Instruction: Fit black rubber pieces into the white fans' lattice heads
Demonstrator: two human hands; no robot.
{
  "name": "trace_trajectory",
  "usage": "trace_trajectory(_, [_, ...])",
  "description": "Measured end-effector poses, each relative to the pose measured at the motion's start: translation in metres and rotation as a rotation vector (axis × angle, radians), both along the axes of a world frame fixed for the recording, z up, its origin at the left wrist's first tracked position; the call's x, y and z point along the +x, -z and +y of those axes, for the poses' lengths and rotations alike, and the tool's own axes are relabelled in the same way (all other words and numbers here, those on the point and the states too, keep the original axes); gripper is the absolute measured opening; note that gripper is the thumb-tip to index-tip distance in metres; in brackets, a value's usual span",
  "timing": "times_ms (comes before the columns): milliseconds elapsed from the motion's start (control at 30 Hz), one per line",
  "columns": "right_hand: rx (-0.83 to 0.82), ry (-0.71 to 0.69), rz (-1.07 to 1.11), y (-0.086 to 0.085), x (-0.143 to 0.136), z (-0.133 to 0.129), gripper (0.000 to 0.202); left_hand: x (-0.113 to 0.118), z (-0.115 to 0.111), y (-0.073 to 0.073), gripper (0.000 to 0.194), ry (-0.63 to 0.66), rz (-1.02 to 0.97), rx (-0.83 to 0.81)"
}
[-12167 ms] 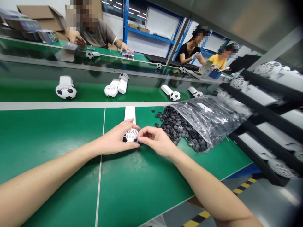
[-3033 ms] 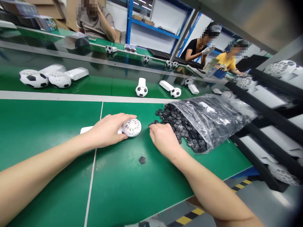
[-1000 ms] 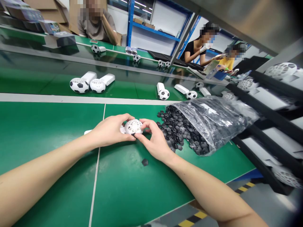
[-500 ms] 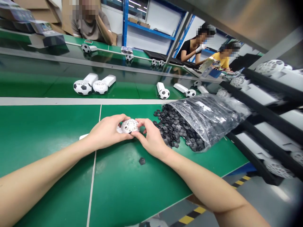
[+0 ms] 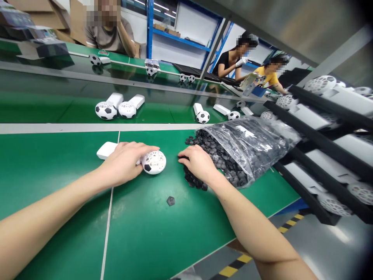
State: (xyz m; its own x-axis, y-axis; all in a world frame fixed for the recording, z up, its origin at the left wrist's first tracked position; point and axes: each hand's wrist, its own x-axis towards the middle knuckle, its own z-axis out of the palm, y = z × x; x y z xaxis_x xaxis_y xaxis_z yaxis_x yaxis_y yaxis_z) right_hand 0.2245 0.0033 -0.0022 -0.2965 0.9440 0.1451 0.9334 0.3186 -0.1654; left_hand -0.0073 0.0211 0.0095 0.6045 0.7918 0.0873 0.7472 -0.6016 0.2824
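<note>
My left hand (image 5: pixel 125 161) is closed round the neck of a white football-shaped device (image 5: pixel 154 162) with a flat handle (image 5: pixel 106 150). The ball end rests at the green tabletop, its openwork face turned up and a black patch on its near side. At the left edge of a heap of black pentagon pieces (image 5: pixel 211 147), my right hand (image 5: pixel 198 161) has thumb and forefinger drawn together. Whatever lies between those fingertips is too small to make out. One loose black pentagon (image 5: pixel 170 200) lies on the table in front of both hands.
A clear plastic bag (image 5: pixel 253 144) spills the black pieces. To the right, a black rack (image 5: pixel 314 136) holds white openwork devices. Several football devices (image 5: pixel 106 110) lie beyond the pale strip (image 5: pixel 58 127). Co-workers (image 5: pixel 110 31) sit across the line.
My right hand has left the device and moved right to the black pieces. My left hand has shifted slightly left with the device, whose ball and handle now show more.
</note>
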Motion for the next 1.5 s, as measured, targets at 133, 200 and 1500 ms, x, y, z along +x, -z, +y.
trace_trajectory(133, [-0.058,0.029,-0.033,-0.002,-0.003,0.001,0.010,-0.002,0.001,0.002,0.057,0.048,-0.012,0.028])
trace_trajectory(200, [-0.134,0.079,0.017,-0.002,0.000,0.005,0.010,-0.003,0.002,0.001,0.057,0.074,-0.009,0.029])
trace_trajectory(1500, [-0.092,-0.273,0.727,0.014,-0.039,-0.015,0.046,0.011,-0.010,0.005,0.062,-0.067,-0.137,-0.048])
